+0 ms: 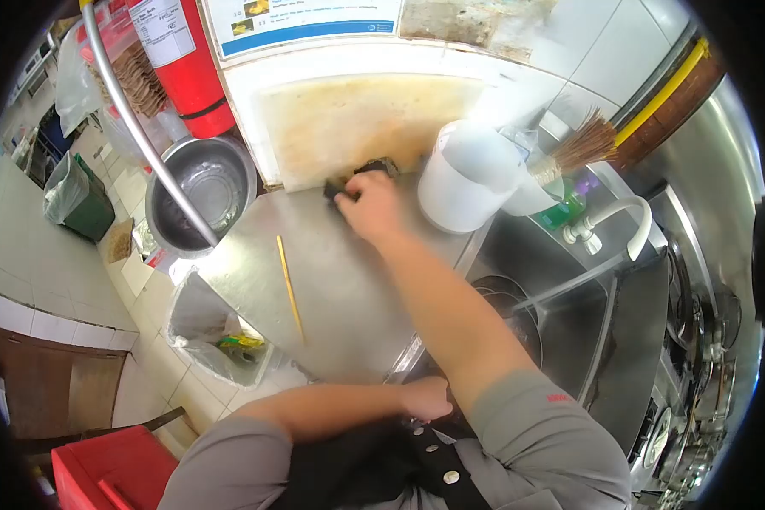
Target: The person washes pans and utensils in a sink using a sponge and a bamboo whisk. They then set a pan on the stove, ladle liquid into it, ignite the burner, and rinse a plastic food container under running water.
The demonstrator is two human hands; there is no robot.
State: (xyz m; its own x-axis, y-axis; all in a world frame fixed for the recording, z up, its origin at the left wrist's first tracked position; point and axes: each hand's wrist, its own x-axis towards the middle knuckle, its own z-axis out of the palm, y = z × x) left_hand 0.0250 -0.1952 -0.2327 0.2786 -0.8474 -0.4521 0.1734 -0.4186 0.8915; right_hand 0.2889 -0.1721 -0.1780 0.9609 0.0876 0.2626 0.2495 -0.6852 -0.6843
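Observation:
My right hand (371, 204) reaches to the back of the steel counter (340, 280), its fingers closed on a dark, crumpled pad or cloth (335, 189). Its exact kind is hard to make out. More dark material (382, 165) shows just behind the knuckles, at the foot of a stained pale board (314, 119) leaning on the wall. Low in front of my body, my left hand (427, 399) is beside the sink's near-left corner; its fingers are mostly hidden. A thin yellowish stick (289, 285) lies on the counter, left of my right forearm.
A white bucket (459, 187) stands right of my right hand. Water runs from the tap (637, 229) toward round pans (510, 297) in the sink. To the left are a metal basin (246, 183), a lined bin (191, 323) and a fire extinguisher (187, 76).

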